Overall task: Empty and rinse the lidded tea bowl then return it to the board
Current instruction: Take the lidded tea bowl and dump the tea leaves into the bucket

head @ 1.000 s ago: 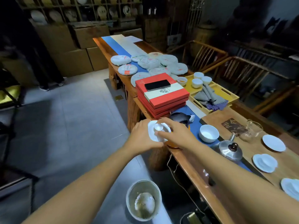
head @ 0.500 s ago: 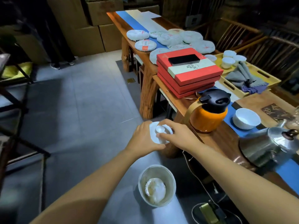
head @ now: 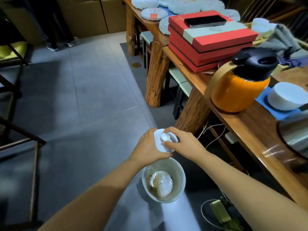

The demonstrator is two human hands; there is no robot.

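Head view | lidded tea bowl (head: 164, 142) grasped by left hand (head: 147, 148), right hand (head: 185, 145) pinching lid | waste bin (head: 163, 180) on floor just below | orange thermos (head: 236, 87) on wooden table (head: 260, 130) at right, well apart

The grey tiled floor (head: 86, 90) had a waste bin (head: 163, 180) sitting on it near the wooden table (head: 246, 130). Along the table's near edge stood an orange thermos jug (head: 236, 90), with stacked red boxes (head: 211, 42) further back and a white bowl (head: 286, 95) on a blue runner (head: 265, 99).
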